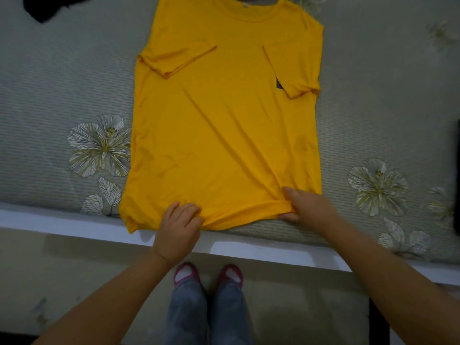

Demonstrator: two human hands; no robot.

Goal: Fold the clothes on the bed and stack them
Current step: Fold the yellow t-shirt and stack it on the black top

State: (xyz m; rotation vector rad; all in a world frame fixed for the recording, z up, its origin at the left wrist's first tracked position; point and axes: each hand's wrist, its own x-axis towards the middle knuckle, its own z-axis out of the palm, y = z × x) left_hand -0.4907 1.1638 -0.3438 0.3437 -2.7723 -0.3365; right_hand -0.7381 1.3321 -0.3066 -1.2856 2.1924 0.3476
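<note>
A yellow T-shirt (224,125) lies flat on the bed (62,90), collar at the far side, hem at the near edge. Both short sleeves are folded inward onto its body. A small dark patch shows beside the right sleeve. My left hand (178,229) grips the hem left of centre, fingers curled into bunched fabric. My right hand (307,207) pinches the hem near the right corner, thumb on top and fingers underneath.
The bed has a grey-green cover with white flower prints and a white front edge (74,222). A dark garment (49,7) lies at the far left corner. A dark object (456,175) sits at the right border. My feet stand on the floor below.
</note>
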